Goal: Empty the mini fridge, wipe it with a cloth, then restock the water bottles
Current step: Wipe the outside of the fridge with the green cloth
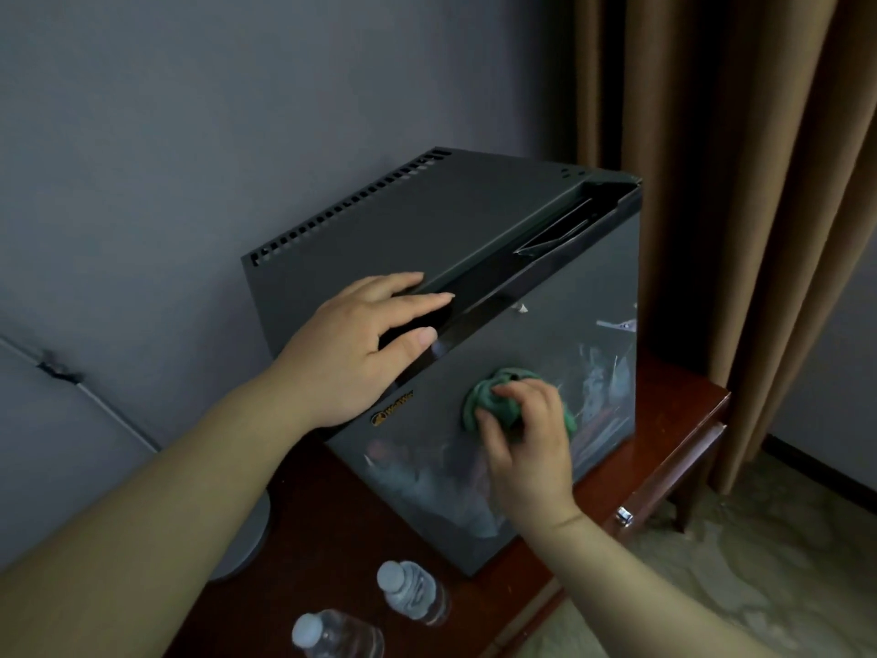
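Mini fridge (379,230) seen at frame centre, set on a dark wooden table (664,410), door (545,334) closed. Left hand (351,344) laid flat on the fridge's top front edge, fingers straight and slightly spread, thumb placed against the upper door; nothing is held. Green cloth (493,396) bunched and gripped by the right hand (527,444), fingers curled round it, pressed to the middle of the glossy door. Two water bottles noted at lower centre of the frame, on the table in front of the fridge: one (413,593) nearer it, one (332,634) at the bottom edge. Brown curtain (712,135) hung at upper right.
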`<state>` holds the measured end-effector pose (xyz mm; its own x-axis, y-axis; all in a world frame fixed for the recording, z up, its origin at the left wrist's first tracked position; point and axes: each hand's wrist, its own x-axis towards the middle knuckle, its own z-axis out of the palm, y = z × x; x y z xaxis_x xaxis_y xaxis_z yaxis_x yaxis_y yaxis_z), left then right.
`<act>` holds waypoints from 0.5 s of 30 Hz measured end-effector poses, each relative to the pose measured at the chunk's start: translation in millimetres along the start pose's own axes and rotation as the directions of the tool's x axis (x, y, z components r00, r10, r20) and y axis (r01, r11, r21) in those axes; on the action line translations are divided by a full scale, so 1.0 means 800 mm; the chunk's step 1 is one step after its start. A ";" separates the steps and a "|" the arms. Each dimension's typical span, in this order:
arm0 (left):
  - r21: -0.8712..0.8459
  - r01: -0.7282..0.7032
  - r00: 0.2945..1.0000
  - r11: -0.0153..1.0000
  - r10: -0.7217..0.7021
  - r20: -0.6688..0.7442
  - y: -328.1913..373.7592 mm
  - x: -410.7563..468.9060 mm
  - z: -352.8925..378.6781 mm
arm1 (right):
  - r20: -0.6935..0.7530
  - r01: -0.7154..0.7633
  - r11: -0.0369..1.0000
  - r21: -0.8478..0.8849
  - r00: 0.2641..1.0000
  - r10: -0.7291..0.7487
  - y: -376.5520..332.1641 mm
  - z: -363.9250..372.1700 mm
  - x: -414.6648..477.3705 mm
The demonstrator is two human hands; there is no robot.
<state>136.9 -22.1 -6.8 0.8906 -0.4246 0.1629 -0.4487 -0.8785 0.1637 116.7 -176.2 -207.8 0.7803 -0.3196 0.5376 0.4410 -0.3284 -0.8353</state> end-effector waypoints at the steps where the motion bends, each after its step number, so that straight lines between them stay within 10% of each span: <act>1: -0.003 0.002 1.000 1.000 -0.001 0.007 0.000 -0.001 -0.001 | -0.024 -0.024 1.000 0.004 0.999 0.024 0.000 -0.002 0.007; 15: 0.102 -0.009 1.000 0.995 0.009 0.004 -0.024 -0.061 -0.001 | -0.041 0.291 0.907 -0.304 0.947 -0.318 -0.010 0.011 -0.019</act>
<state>102.2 15.2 -17.2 0.8870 -0.4329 0.1607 -0.4468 -0.8924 0.0625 105.0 -160.8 -210.2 0.5805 -0.2351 0.7796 0.4924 -0.6612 -0.5661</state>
